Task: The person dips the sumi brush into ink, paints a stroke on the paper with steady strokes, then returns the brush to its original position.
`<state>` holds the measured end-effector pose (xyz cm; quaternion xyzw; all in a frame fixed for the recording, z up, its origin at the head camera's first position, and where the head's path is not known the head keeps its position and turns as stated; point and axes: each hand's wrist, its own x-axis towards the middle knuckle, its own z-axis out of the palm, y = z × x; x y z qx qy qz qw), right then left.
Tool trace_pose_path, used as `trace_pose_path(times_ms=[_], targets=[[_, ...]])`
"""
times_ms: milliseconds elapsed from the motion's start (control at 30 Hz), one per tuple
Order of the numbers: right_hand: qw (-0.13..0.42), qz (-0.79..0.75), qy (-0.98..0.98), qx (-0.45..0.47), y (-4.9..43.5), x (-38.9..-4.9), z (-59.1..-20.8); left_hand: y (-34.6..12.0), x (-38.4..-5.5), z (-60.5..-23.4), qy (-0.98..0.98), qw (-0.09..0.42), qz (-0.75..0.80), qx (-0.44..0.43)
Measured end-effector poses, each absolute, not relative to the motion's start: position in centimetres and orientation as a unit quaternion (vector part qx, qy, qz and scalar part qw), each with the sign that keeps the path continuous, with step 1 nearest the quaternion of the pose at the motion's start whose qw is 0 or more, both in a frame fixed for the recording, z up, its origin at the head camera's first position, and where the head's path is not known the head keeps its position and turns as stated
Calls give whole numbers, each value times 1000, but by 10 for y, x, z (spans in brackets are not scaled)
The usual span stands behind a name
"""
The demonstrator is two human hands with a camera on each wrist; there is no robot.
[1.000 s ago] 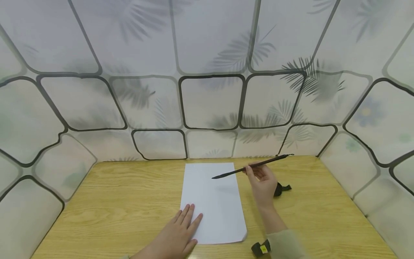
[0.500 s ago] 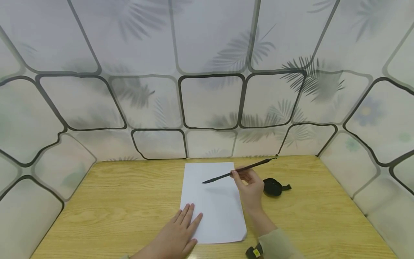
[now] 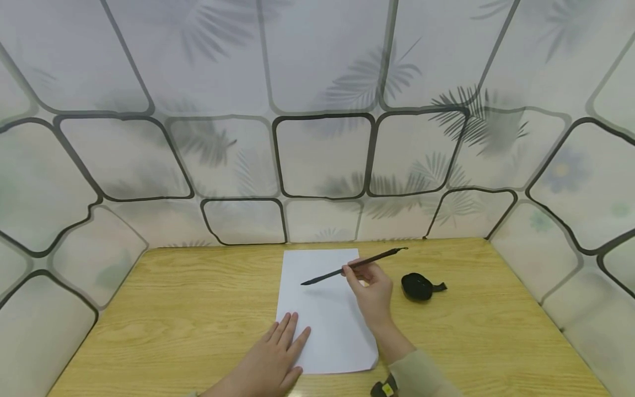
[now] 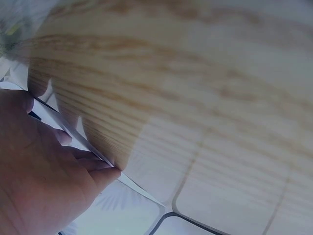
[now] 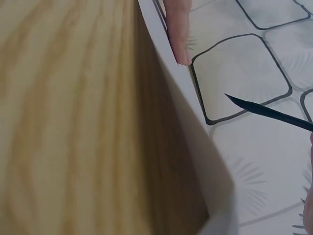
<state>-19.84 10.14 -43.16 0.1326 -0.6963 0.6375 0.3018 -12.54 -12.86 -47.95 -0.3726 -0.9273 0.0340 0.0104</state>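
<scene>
A white sheet of paper (image 3: 337, 325) lies on the wooden table. My left hand (image 3: 272, 353) rests on its lower left part, fingers spread and straight; the left wrist view has this hand (image 4: 49, 161) along the paper's edge. Over the sheet's upper half, my right hand (image 3: 373, 292) pinches a dark writing brush (image 3: 324, 276) by its middle. The brush slants, its pointed dark tip toward the left and its looped end up to the right. In the right wrist view the brush tip (image 5: 259, 108) shows well, with only slivers of the holding hand at the right edge.
Right of the paper stands a small black dish (image 3: 416, 286) with a short handle. Patterned fabric walls (image 3: 322, 154) rise behind the table (image 3: 198, 298) and on both sides. A black band with a yellow mark (image 3: 382, 389) is on my right wrist.
My right hand has moved left and slightly nearer with the brush, bringing its tip further over the paper. The black dish has come fully into view. My left hand has stayed put.
</scene>
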Motion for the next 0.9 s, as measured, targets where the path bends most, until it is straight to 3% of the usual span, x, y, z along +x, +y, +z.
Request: trace_pose_path(times_ms=[900], targets=[[241, 631, -729, 114, 80, -198, -435, -129, -124, -477, -926, 21, 42, -375]])
